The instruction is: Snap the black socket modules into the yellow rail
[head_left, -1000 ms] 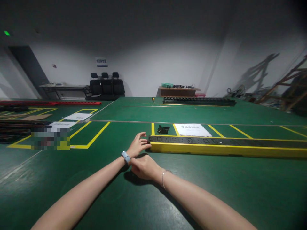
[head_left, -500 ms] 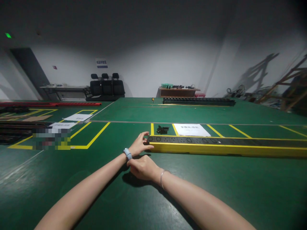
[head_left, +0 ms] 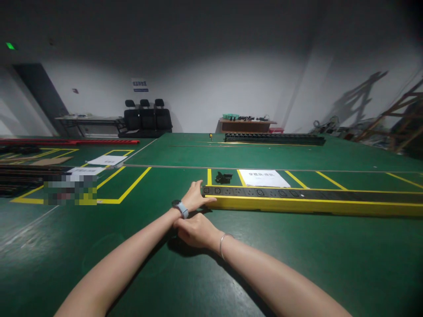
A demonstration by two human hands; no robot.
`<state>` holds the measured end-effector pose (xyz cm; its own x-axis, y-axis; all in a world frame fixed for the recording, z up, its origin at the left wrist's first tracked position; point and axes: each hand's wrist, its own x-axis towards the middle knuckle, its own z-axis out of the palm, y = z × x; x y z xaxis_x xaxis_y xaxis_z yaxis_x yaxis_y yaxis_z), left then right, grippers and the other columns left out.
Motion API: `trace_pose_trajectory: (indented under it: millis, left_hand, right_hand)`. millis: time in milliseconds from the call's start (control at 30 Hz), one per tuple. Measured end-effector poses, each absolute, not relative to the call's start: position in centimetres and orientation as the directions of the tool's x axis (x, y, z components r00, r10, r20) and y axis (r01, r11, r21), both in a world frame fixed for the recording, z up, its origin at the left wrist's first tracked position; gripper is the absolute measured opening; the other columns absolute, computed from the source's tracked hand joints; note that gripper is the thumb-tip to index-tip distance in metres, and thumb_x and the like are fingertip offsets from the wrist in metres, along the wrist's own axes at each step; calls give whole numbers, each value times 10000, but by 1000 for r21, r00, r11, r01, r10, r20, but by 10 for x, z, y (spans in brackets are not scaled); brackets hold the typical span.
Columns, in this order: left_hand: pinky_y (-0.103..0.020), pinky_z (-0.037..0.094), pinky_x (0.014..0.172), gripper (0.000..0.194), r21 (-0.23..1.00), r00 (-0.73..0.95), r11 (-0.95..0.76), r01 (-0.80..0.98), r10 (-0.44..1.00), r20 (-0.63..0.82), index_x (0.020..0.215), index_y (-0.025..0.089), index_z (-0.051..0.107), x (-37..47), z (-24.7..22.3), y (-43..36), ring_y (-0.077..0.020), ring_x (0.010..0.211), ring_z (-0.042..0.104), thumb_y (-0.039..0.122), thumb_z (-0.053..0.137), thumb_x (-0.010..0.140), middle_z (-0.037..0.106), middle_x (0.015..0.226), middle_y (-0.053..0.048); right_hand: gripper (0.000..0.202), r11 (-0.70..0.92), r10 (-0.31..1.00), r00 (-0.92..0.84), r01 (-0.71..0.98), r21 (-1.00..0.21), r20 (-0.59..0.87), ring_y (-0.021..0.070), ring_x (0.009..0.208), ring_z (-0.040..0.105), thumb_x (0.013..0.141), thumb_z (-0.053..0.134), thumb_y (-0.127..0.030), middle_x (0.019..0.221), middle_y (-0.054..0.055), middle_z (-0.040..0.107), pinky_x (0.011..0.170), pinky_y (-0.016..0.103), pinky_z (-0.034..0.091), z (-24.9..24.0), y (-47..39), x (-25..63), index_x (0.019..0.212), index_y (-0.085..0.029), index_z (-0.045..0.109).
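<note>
A long power strip (head_left: 297, 204) with a yellow casing and a black socket face lies across the green table. My left hand (head_left: 194, 197) wraps round its left end, thumb along the yellow front and fingers at the far side. A watch with a pale blue band (head_left: 182, 208) is on that wrist. Just below, my right hand (head_left: 197, 231) is closed, fingers curled under, close to the left wrist. What it holds, if anything, is hidden. A thin bracelet (head_left: 222, 245) circles the right wrist. Small black parts (head_left: 224, 178) lie behind the strip.
A white printed sheet (head_left: 263, 178) lies behind the strip among yellow tape lines. Dark rails (head_left: 274, 139) rest at the table's far side. To the left are stacked black strips (head_left: 23, 180) and a red rail (head_left: 76, 141).
My left hand has moved slightly right, farther onto the strip's end, and its thumb reaches farther along the front. My right hand has stayed nearly in place, still closed.
</note>
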<state>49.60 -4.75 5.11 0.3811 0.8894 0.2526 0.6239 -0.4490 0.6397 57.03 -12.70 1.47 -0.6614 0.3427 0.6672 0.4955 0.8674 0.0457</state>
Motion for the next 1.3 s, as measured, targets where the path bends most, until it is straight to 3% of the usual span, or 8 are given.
trace_pose_trajectory:
  millis: [167, 267, 367, 833, 1300]
  left_hand:
    - [-323, 444, 741, 914, 483, 507, -510, 712, 849, 150, 1375, 186, 303, 495, 67, -50, -308, 965, 620, 651, 614, 653, 646, 1087, -148]
    - [-341, 437, 718, 904, 327, 512, -528, 784, 847, 140, 1365, 223, 354, 499, 75, -51, -340, 935, 630, 736, 538, 643, 655, 1071, -164]
    - [-354, 435, 729, 893, 259, 508, -521, 813, 853, 121, 1336, 250, 421, 504, 79, -51, -346, 917, 631, 778, 506, 620, 664, 1048, -163]
    - [-340, 425, 747, 766, 235, 532, -541, 808, 840, 102, 1236, 225, 533, 506, 79, -47, -331, 927, 627, 734, 512, 663, 674, 1011, -152]
    - [-350, 426, 718, 752, 212, 644, -650, 730, 758, 103, 1295, 177, 474, 500, 74, -40, -348, 934, 625, 694, 426, 752, 657, 1046, -183]
  right_hand:
    - [95, 877, 332, -652, 479, 31, 682, 128, 572, 525, 804, 436, -150, 664, 5, 584, 504, 237, 350, 17, -127, 570, 835, -184, 519]
    - [99, 871, 342, -659, 490, 38, 670, 127, 556, 515, 802, 436, -154, 657, 2, 579, 498, 240, 348, 19, -128, 571, 849, -183, 518]
    - [101, 862, 362, -660, 506, 33, 659, 119, 529, 501, 812, 429, -160, 628, -10, 565, 484, 235, 337, 19, -129, 572, 857, -183, 516]
    - [118, 862, 381, -667, 506, 13, 640, 124, 562, 520, 813, 433, -152, 658, 1, 591, 501, 235, 350, 20, -129, 572, 887, -181, 520]
    - [150, 871, 375, -663, 491, -1, 648, 132, 600, 541, 793, 435, -137, 701, 12, 605, 526, 238, 372, 19, -127, 569, 916, -178, 512]
